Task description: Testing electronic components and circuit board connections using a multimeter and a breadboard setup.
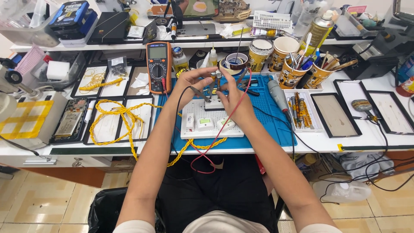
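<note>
Both hands are raised over the middle of the counter [327,140], above a white breadboard [202,113] that lies on a blue work mat [267,116], likely so the small parts stay in plain sight and the probe tips can come down on them. The left hand [189,84] has its fingers pinched on a black probe [199,93], its black lead hanging toward the lap; the right hand [235,101] pinches a red probe [218,83] at its upper end, and the red lead [215,142] loops down off the near edge. Both leads run back toward the orange multimeter [158,67], propped just left of the hands with its dial facing the person. Farther right stand patterned yellow paper cups [291,71] stuffed with tools and a tall green-and-gold spray can [319,28]. A coil of yellow cable [120,114] lies to the left.
</note>
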